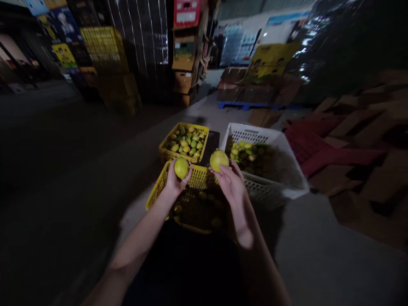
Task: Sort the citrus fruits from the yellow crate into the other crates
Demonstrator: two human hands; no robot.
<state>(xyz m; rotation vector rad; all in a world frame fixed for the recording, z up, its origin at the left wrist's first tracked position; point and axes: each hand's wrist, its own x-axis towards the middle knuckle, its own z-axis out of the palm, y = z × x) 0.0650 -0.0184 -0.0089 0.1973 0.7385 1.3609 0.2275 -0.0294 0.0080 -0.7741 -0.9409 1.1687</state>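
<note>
My left hand (174,180) is curled around a round yellow-green lemon (181,168), its skin facing me. A second, paler lemon (219,160) sits in the fingers of my right hand (232,180), level with the first. Both hands are raised over a nearer yellow crate (198,176), which lies in shadow with a few fruits on its bottom. Behind it stands another yellow crate (163,154), filled with green and yellow lemons (185,143). To the right, a large white crate (270,187) holds more yellow-green fruit (244,151), partly in shadow.
Flattened cardboard (360,170) and a red crate-like object (318,144) lie to the right. Stacked boxes (183,80) and a yellow crate stack (103,46) stand farther back. A blue pallet (242,105) bears wrapped cartons. The concrete floor (79,127) is dim.
</note>
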